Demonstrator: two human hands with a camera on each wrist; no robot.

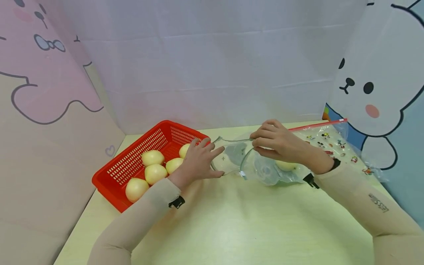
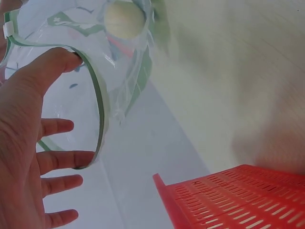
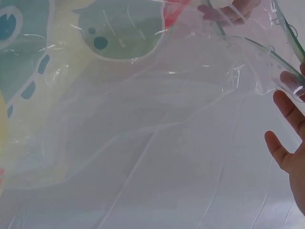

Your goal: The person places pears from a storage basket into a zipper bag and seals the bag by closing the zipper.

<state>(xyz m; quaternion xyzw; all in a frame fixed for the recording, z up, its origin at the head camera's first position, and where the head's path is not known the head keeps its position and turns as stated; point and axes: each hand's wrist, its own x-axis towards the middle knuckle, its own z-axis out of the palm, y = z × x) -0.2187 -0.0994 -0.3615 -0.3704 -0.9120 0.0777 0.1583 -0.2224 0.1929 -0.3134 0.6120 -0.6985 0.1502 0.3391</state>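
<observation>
Right of a red rectangular plastic basket [image 1: 105, 191], a person's right hand [image 1: 281, 141] pinches the mouth of a green-edged clear plastic bag [image 1: 265, 171] containing a round pale-yellow fruit [image 1: 286, 165]; the left hand [image 1: 198, 162], fingers spread, touches its edge.

Pale table [image 1: 251, 224] — basket [image 1: 132, 156], clear bag [image 1: 265, 173], printed bag [image 1: 346, 149].
The tabletop is a light, smooth yellow-green. On its left the red basket sits at a slant, one end toward the far edge; right of centre the clear bag rests with its bulging lower part on the surface — and at the far right the printed bag lies flat, its red strip along the far side.
</observation>
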